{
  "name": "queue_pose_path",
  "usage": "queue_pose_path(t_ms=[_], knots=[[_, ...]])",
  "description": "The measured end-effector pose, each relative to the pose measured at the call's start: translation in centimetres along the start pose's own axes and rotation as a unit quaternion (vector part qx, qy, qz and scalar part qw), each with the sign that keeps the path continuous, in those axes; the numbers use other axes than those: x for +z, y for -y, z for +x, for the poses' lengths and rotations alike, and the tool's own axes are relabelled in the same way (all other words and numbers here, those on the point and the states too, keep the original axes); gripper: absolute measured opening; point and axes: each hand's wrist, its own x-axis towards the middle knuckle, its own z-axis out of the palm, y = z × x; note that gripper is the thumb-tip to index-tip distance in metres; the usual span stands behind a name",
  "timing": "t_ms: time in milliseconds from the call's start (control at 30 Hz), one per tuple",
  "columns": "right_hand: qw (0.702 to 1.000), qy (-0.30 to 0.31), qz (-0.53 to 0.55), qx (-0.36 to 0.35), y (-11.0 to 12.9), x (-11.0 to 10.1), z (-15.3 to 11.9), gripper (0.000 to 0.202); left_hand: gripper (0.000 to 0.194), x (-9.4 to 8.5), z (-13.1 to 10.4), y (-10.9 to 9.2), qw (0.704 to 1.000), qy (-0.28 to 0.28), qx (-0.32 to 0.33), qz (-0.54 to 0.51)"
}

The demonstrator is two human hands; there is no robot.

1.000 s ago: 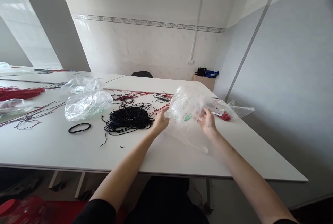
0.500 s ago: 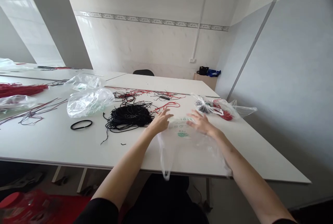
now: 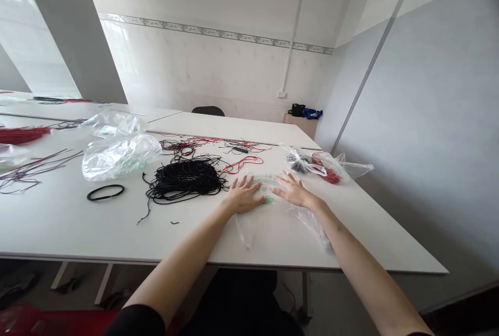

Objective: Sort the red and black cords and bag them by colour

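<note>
A clear plastic bag (image 3: 273,224) with green print lies flat on the white table, its two handles pointing toward the near edge. My left hand (image 3: 244,195) rests on the bag's left part with the fingers spread. On the right part lies my right hand (image 3: 294,190), also flat with fingers apart. Just left of my left hand is a big heap of black cords (image 3: 187,177). A red cord (image 3: 244,163) curls on the table beyond it. Neither hand grips anything.
To the right, a tied clear bag (image 3: 314,164) holds black and red cords. Crumpled clear bags (image 3: 120,156) lie to the left, near a black ring (image 3: 105,192). Loose red and black cords (image 3: 195,144) lie farther back. The white table (image 3: 370,237) ends in a corner at right.
Both hands have come down from above onto the bag, fingers now flat and spread. The bag's handles have shifted away from the table's near edge. The view has turned slightly right.
</note>
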Motion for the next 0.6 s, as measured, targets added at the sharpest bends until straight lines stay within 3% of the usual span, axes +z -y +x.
queue_pose_path(t_ms=[100,200,367,467,600], knots=[[0.999,0.038,0.011,-0.001,-0.5,0.8,0.3,0.075,0.076,-0.3,-0.3,0.1,1.000,-0.029,0.003,0.011],[0.999,0.029,0.014,0.012,-0.8,1.3,0.8,0.077,0.074,-0.3,-1.0,0.0,0.997,-0.073,0.009,0.012],[1.000,-0.022,0.004,0.012,-1.1,1.2,0.6,0.079,0.084,0.2,-1.8,-0.1,1.000,0.022,-0.010,-0.011],[0.997,-0.073,0.007,0.007,-1.7,1.6,0.3,0.075,0.088,0.7,-1.8,0.0,0.999,0.023,-0.019,-0.017],[1.000,-0.010,0.015,0.011,-2.5,2.7,0.4,0.075,0.085,0.9,-1.7,0.0,1.000,-0.005,-0.023,-0.020]])
